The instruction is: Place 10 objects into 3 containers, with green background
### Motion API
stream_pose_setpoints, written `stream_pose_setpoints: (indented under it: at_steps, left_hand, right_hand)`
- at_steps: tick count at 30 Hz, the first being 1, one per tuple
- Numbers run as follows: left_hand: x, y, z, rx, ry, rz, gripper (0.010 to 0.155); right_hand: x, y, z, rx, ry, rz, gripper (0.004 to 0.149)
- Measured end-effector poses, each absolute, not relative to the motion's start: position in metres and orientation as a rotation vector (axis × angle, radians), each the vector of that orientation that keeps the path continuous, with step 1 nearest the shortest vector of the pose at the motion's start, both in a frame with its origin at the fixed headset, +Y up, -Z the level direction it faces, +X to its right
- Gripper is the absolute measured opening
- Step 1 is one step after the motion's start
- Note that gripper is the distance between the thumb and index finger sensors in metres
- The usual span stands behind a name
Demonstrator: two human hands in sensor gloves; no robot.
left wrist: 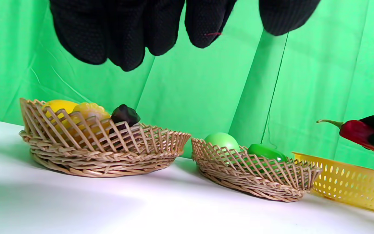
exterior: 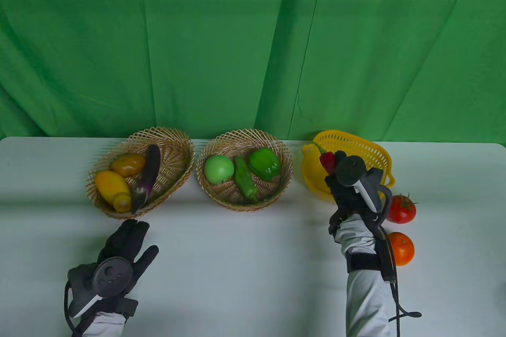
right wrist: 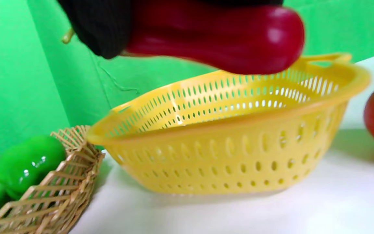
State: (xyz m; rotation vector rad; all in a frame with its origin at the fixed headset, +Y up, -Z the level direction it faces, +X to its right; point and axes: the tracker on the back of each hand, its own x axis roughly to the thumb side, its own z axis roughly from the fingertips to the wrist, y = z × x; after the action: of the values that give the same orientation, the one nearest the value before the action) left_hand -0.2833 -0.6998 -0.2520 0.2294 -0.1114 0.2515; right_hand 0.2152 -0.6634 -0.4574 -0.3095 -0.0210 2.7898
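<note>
My right hand [exterior: 336, 169] grips a red chili pepper [exterior: 326, 159] above the near rim of the yellow plastic basket [exterior: 367, 146]; the right wrist view shows the pepper [right wrist: 219, 35] over the basket [right wrist: 232, 143]. My left hand [exterior: 128, 234] is open and empty, just in front of the left wicker basket [exterior: 178, 155], which holds two yellow fruits and an eggplant [exterior: 148, 177]. The middle wicker basket [exterior: 245, 137] holds a green apple [exterior: 218, 169], a green chili and a green bell pepper [exterior: 265, 163]. Two tomatoes [exterior: 401, 210] [exterior: 401, 248] lie on the table at right.
The white table [exterior: 245, 266] runs to a green cloth backdrop [exterior: 237, 36] behind the baskets. The tomatoes lie close to my right forearm. A tracker cable hangs from my right wrist.
</note>
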Motion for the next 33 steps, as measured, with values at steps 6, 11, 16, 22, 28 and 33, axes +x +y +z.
stream_pose_setpoints:
  at_steps: [6,11,16,22,28,33]
  left_hand:
    - [-0.284,-0.703,-0.254,0.209,-0.102,0.24,0.069]
    - [-0.285,-0.703,-0.254,0.206,-0.094,0.239,0.069]
    - [-0.287,-0.703,-0.254,0.209,-0.091,0.242,0.069]
    - [-0.287,-0.703,-0.255,0.206,-0.097,0.254,0.069]
    - [-0.285,-0.701,-0.255,0.216,-0.116,0.272,0.069]
    - [-0.282,-0.7,-0.254,0.219,-0.137,0.284,0.069]
  right_hand:
    - [0.215,-0.681,-0.472,-0.36,0.026,2.862,0.074]
    - [0.213,-0.688,-0.477,-0.36,0.084,2.847,0.074]
    - [0.21,-0.689,-0.474,-0.344,0.069,2.865,0.077]
    - [0.204,-0.682,-0.46,-0.262,0.021,2.873,0.073]
    - [0.199,-0.674,-0.437,-0.221,-0.054,2.93,0.071]
    - [0.2,-0.674,-0.412,-0.212,-0.091,2.934,0.072]
